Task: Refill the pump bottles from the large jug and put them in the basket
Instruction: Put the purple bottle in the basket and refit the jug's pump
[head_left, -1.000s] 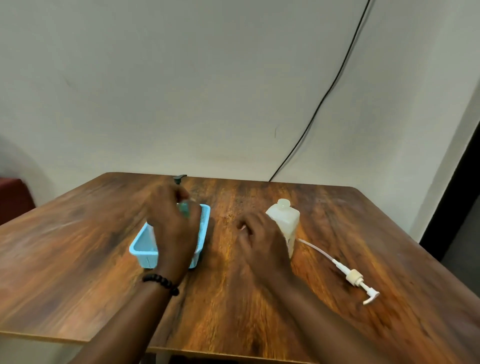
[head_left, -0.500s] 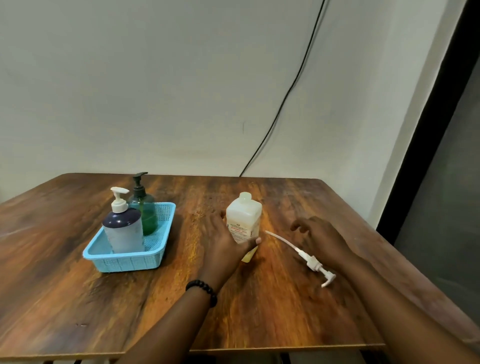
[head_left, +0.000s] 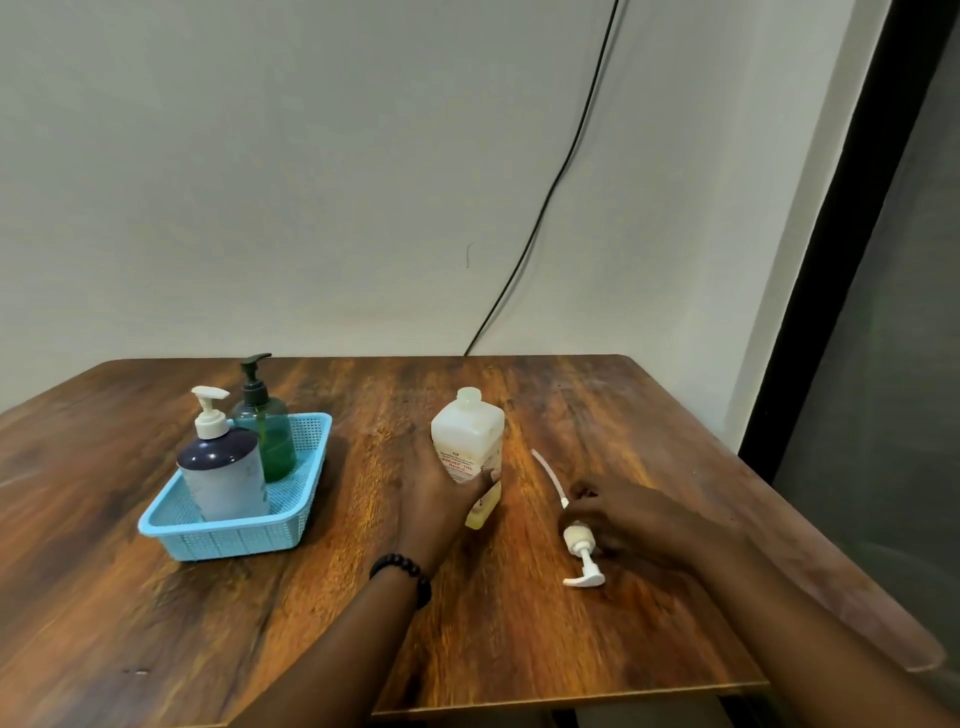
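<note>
The white square bottle (head_left: 467, 441) stands upright and uncapped at mid-bench (head_left: 519, 623). The left hand (head_left: 441, 493) wraps its lower body, thumb across the front. The loose pump (head_left: 579, 540) lies flat on the bench just right of the bottle, its long axis running from the tube tip nearest the bottle down to the nozzle nearest the person. The right hand (head_left: 618, 514) rests over the pump collar, fingers curled; a firm pinch cannot be confirmed. Judgement: the right hand is the nearer one for lifting the pump to the bottle mouth. Two capped pump bottles already stand in the blue basket (head_left: 228, 540), well left.
</note>
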